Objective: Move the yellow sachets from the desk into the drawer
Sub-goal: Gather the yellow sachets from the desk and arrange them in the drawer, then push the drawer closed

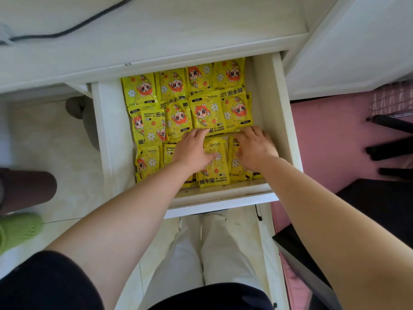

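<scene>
A white drawer [279, 121] is pulled out under the desk top [156, 30]. Several yellow sachets [207, 113] with a red cartoon figure lie flat in rows across its floor. Both my hands are inside the drawer at its front row. My left hand [192, 151] lies palm down on sachets with its fingers stretched forward. My right hand [254, 148] lies beside it on the sachets at the front right, fingers spread and slightly bent. One sachet [214, 173] shows between the two hands. I see no sachets on the visible part of the desk.
A dark cable [73, 27] runs across the desk top at the back left. A pink floor mat [324, 130] and black chair legs [388, 148] are on the right. A green shoe [17, 229] and another person's leg [26, 189] are at the left.
</scene>
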